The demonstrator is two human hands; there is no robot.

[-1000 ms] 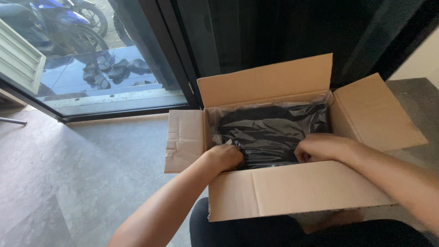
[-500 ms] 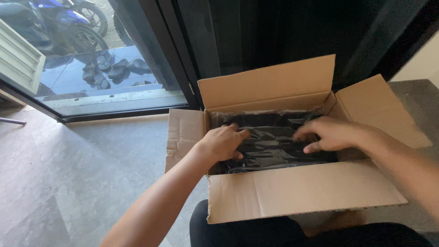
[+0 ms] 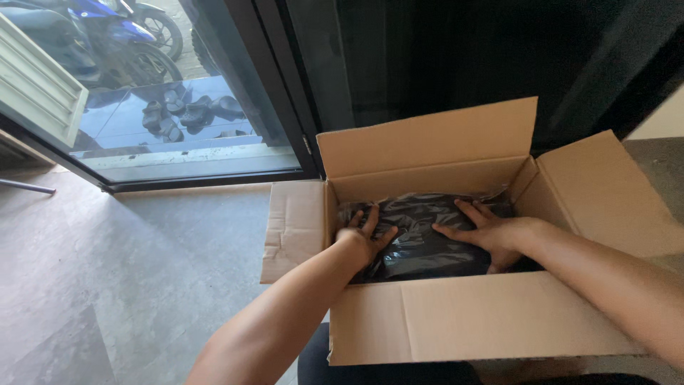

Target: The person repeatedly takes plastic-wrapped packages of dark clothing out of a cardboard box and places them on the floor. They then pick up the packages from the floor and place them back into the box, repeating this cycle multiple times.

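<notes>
An open brown cardboard box sits in front of me with all flaps folded out. Inside lies a black item wrapped in shiny clear plastic. My left hand rests flat on the left part of the wrapped item, fingers spread. On the right part, my right hand presses down palm first, fingers pointing left. Neither hand grips anything; both lie on top of the plastic.
A grey floor stretches to the left of the box. Behind stands a dark glass sliding door; through it I see several dark shoes and a blue motorbike outside. A grey ledge lies at right.
Both hands have gone from the box's near side onto the top of the wrapped item and flattened out, fingers spreading apart. The box has stayed in place.
</notes>
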